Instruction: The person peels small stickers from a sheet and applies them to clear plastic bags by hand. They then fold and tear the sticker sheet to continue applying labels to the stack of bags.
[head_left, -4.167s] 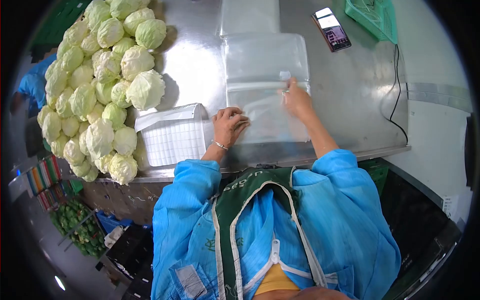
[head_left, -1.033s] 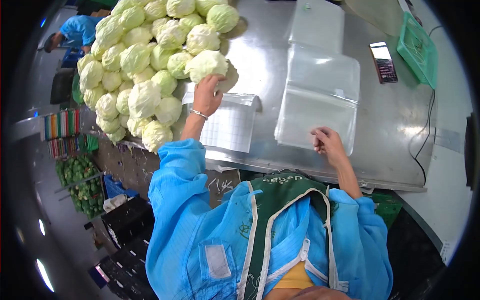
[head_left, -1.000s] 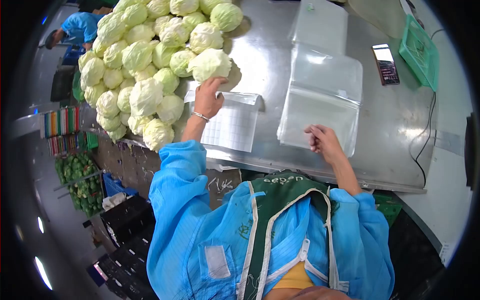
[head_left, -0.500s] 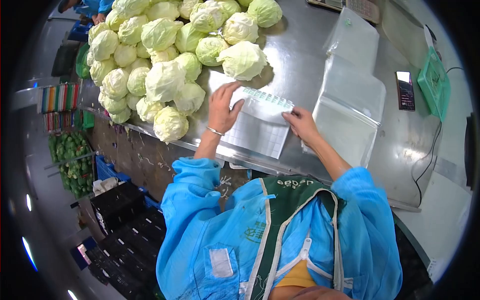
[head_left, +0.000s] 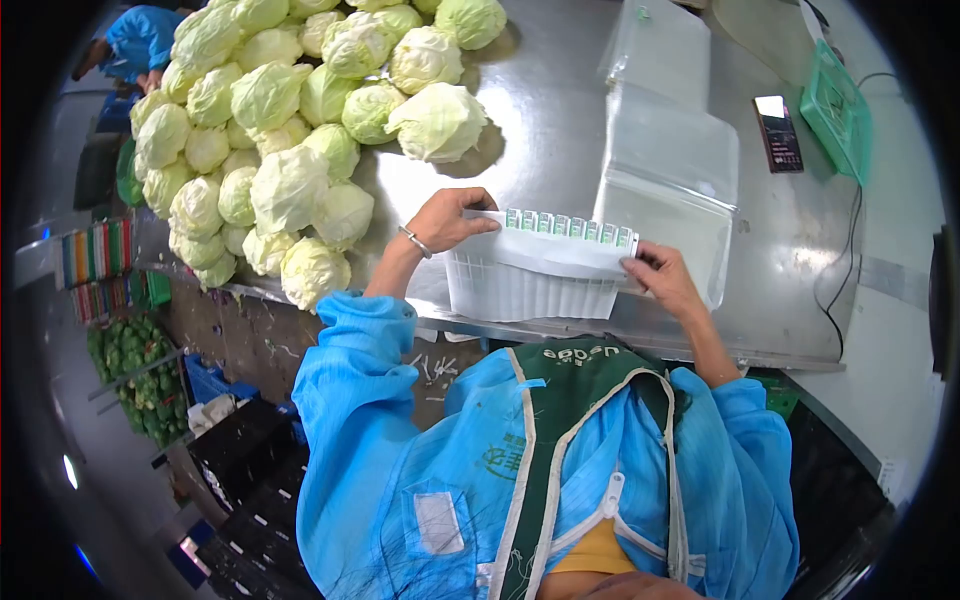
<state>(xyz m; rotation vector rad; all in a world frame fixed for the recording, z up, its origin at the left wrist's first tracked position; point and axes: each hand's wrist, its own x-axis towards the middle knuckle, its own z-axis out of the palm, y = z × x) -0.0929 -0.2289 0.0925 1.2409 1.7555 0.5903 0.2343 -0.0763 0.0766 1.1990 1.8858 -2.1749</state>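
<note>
Holding the white gridded sheet pad (head_left: 535,275) with green tabs along its top edge, your left hand (head_left: 448,220) is closed on its upper left corner and your right hand (head_left: 665,282) on the upper right. It is tilted up at the near edge of the shiny steel table (head_left: 560,110), between the heap of pale green cabbages (head_left: 270,130) and the clear plastic bags (head_left: 668,180).

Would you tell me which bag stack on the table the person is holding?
The white gridded stack with a green-printed edge, gripped by the left hand and right hand; the clear stack lies untouched beyond.
</note>
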